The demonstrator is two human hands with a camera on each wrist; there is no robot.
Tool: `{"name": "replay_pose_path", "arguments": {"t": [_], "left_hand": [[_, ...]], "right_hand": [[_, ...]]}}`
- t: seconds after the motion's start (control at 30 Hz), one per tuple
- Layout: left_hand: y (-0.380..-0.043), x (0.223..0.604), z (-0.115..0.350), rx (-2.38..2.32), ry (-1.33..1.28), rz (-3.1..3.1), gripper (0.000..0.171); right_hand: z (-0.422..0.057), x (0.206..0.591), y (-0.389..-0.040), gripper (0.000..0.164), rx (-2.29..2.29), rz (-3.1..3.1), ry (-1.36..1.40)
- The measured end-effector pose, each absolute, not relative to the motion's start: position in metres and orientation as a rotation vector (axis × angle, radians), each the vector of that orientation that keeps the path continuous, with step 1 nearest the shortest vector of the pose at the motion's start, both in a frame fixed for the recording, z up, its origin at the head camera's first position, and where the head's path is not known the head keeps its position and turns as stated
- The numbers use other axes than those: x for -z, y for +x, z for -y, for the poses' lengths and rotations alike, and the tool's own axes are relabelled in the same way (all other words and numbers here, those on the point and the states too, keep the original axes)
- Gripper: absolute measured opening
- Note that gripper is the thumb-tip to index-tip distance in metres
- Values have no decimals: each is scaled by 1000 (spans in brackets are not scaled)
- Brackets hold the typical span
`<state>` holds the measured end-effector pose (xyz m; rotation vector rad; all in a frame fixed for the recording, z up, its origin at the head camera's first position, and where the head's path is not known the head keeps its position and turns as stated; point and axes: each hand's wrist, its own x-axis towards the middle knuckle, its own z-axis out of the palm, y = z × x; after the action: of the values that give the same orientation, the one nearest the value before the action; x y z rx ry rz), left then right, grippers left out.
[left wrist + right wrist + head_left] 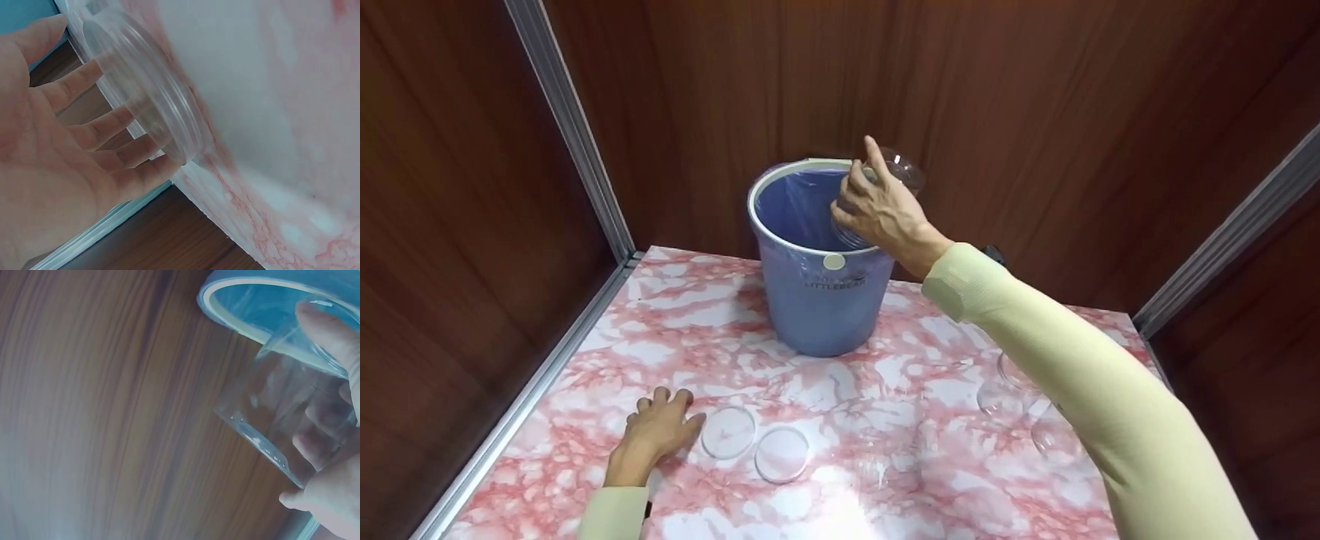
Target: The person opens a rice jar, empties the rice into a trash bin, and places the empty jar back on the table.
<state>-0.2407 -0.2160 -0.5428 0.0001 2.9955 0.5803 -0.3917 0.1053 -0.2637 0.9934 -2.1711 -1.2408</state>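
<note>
My right hand (889,214) grips a clear, see-through jar (261,394) at the right side of the bin's rim. The jar is tilted, its mouth towards the inside of the blue bin (825,307), and its flat base shows in the right wrist view. A clear liner (791,199) covers the bin's inside. On the table at the lower left is my left hand (656,427), fingers spread and loosely bent, holding nothing. Just right of it lies a clear round lid (729,433); a second such lid (781,454) lies alongside.
Several clear containers (1001,403) lie on the right of the red-and-white marbled table (690,315), partly behind my right sleeve (1065,345). Dark wood panels (697,82) rise behind and on both sides, with metal strips (577,127) at the corners.
</note>
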Motion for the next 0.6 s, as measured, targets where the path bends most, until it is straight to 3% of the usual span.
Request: {"name": "replay_pose_path", "arguments": {"t": [0.37, 0.6], "left_hand": [[-238, 545, 215, -620, -31, -2993, 42], [-238, 544, 218, -598, -19, -2994, 42]], "right_hand": [[-106, 264, -398, 51, 1266, 2069, 1105], [-107, 257, -401, 60, 1244, 2055, 1154]]}}
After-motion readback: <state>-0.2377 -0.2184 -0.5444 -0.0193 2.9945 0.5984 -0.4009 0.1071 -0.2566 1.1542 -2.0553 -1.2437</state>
